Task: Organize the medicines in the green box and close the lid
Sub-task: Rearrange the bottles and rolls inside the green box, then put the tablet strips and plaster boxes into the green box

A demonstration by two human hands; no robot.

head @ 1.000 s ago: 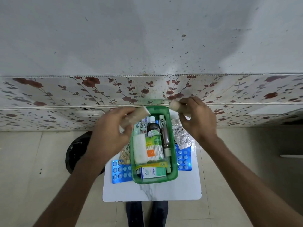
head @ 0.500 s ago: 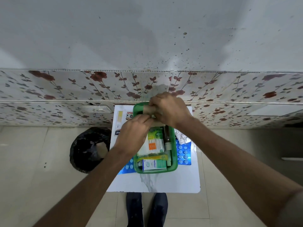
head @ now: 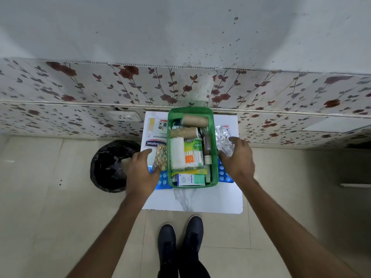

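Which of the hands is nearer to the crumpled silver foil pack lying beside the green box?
Right. The right hand hovers at the foil pack, fingers over its near edge. The left hand is across the green box, by the strip of yellowish pills.

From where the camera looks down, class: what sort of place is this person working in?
Probably a room in a home. A small marble-patterned table stands against a floral wall panel, with a tiled floor and a black-lined bin beside it.
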